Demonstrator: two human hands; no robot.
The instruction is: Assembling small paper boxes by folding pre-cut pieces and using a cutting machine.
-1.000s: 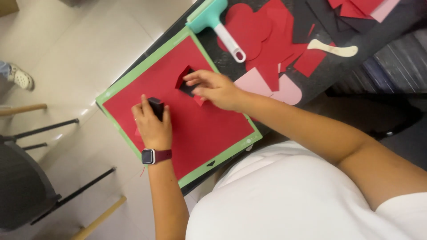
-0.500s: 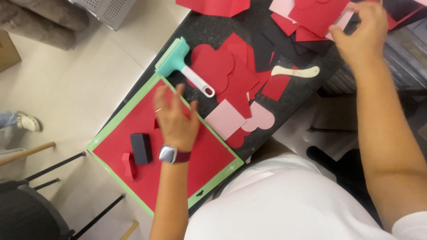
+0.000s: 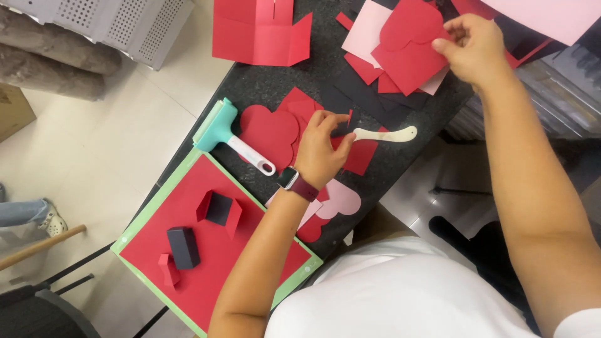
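- Left hand (image 3: pixel 320 147) — I'm seeing it bending at the wrist, fingertips pinching a small red paper sliver (image 3: pixel 349 119) beside the cream spatula (image 3: pixel 383 134).
- Right hand (image 3: pixel 476 47) — I'm watching it reaching far forward, fingers closing on a red card piece (image 3: pixel 408 50) above the pink sheets (image 3: pixel 369 34).

Paper-craft workspace, likely a home or hobby room. Dark speckled table (image 3: pixel 282 81) strewn with red paper cutouts (image 3: pixel 269 128), pink sheets (image 3: pixel 369 37) and folded red card (image 3: pixel 260 31). Green cutting mat (image 3: pixel 138 219) carrying red sheet; teal roller (image 3: pixel 216 125); cream scraper (image 3: pixel 382 133). Pale tiled floor (image 3: pixel 94 144), chair legs, perforated white bin (image 3: pixel 125 22).
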